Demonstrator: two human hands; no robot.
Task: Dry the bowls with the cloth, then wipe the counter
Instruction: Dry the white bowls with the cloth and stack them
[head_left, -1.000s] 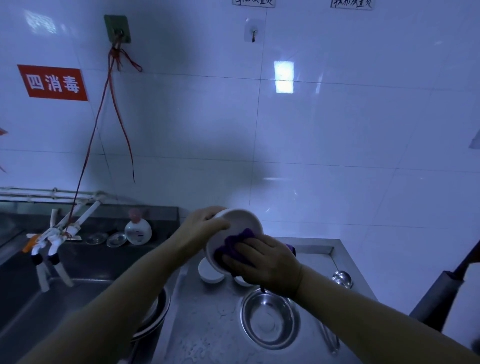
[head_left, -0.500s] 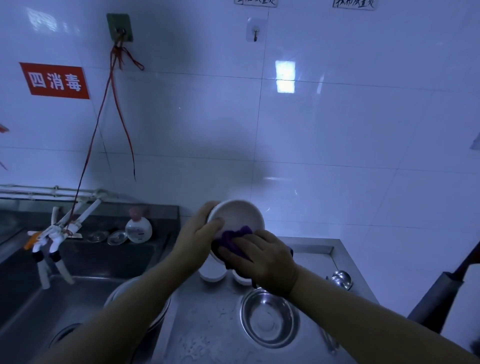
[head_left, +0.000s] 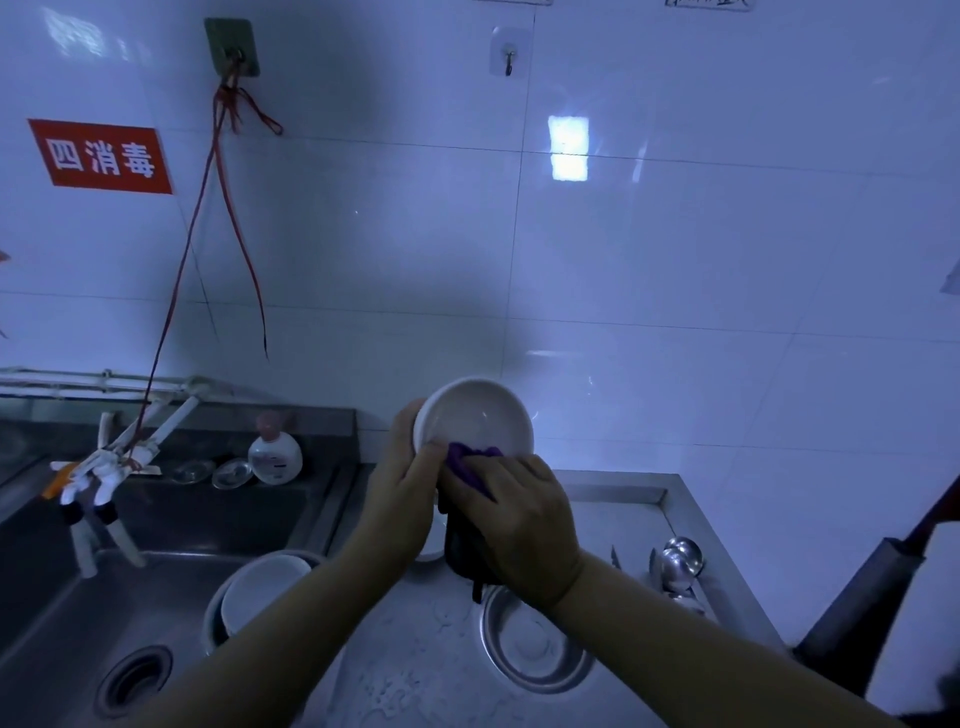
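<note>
I hold the white bowl (head_left: 475, 415) up at the middle of the frame, tilted so its glossy hollow faces me, well above the steel counter (head_left: 431, 660). My left hand (head_left: 402, 499) curls round its left rim, thumb over the lip. My right hand (head_left: 524, 525) clenches the purple cloth (head_left: 470, 462) and presses a bunched fold against the lower rim; the rest of the cloth hangs dark below my palm.

The risk, as I judge it, is slip. The bowl is smooth glazed ceramic, probably wet, and only one hand grips it at the edge. A hard push from the cloth side could lever it out of my left fingers, and it would drop onto the metal bowl (head_left: 535, 644) lying just below at lower centre, or onto the counter, and chip. The counter shows water beads and smears, so anything set down there gets wet again.

Outward: another white bowl (head_left: 265, 587) sits nested in a metal basin at the sink's (head_left: 67, 613) right edge, lower left. A round soap bottle (head_left: 275, 454) stands on the ledge behind the sink. Shiny steel ladles (head_left: 678, 564) lie at the counter's right side. Glossy white tiles (head_left: 675, 312) fill the upper frame, with a red sign (head_left: 101, 157) at upper left.
</note>
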